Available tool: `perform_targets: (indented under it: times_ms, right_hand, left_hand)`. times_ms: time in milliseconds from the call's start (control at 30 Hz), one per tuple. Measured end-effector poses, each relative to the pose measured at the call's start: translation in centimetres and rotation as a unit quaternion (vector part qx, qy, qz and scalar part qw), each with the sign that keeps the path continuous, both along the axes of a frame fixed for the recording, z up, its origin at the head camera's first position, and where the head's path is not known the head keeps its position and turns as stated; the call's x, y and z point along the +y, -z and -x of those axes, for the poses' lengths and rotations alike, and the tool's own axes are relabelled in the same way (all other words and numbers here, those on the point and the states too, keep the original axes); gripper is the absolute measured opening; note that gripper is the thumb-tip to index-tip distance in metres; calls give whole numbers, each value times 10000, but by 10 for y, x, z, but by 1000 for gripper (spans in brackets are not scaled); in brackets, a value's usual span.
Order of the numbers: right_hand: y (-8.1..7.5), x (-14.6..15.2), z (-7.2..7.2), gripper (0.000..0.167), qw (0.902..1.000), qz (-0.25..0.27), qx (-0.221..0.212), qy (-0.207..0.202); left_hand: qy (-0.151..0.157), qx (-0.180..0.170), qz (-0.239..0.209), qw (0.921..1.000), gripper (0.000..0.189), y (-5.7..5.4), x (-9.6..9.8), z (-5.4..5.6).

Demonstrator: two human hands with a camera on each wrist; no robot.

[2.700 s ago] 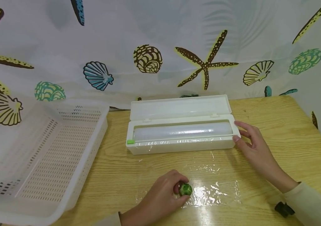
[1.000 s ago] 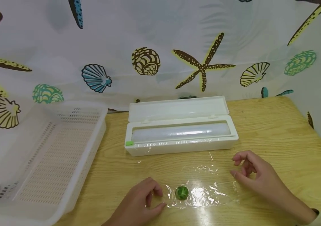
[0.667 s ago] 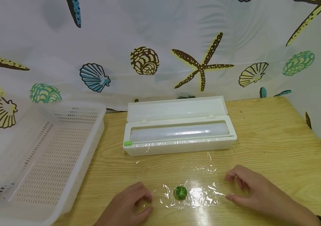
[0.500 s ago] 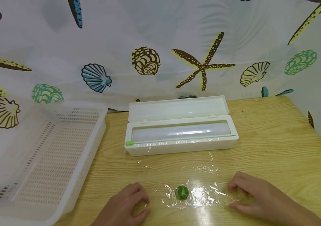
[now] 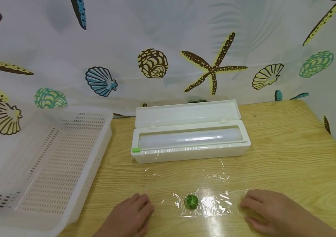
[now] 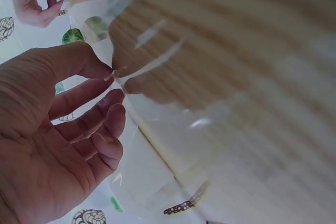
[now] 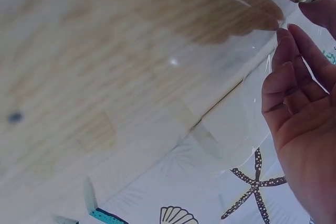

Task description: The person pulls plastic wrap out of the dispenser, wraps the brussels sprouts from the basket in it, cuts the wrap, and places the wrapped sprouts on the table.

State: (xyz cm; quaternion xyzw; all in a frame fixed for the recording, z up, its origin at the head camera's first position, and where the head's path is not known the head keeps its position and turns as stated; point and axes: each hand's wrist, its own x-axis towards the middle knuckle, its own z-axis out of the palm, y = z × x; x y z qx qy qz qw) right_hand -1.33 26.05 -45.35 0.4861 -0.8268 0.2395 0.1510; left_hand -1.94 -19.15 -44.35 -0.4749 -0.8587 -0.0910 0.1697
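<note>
A white basket (image 5: 52,158) sits well to the left of the left hand (image 5: 128,217). That hand rests on the wooden surface (image 5: 289,158), its grip a pinch of thumb and forefinger on the left edge of the plastic wrap (image 5: 206,205). A small green ball (image 5: 191,201) lies on the wrap, between both hands. The right hand (image 5: 270,210) lies at the wrap's right edge, fingers bent; I cannot tell whether its grip has the film. Beyond both hands stands the open wrap dispenser (image 5: 190,138).
</note>
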Motion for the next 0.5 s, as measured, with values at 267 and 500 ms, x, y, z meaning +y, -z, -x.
perform_targets:
  times_ms: [267,500]
  right_hand:
    - [-1,-4,-4,39,9975,-341,408,466]
    - [-3,-2,-6,38,9976,-343,329,497]
  left_hand:
    - [-284,322,139,9990,72,31,-11,-4]
    - [-361,198,376,9984,85,56,-25,-2]
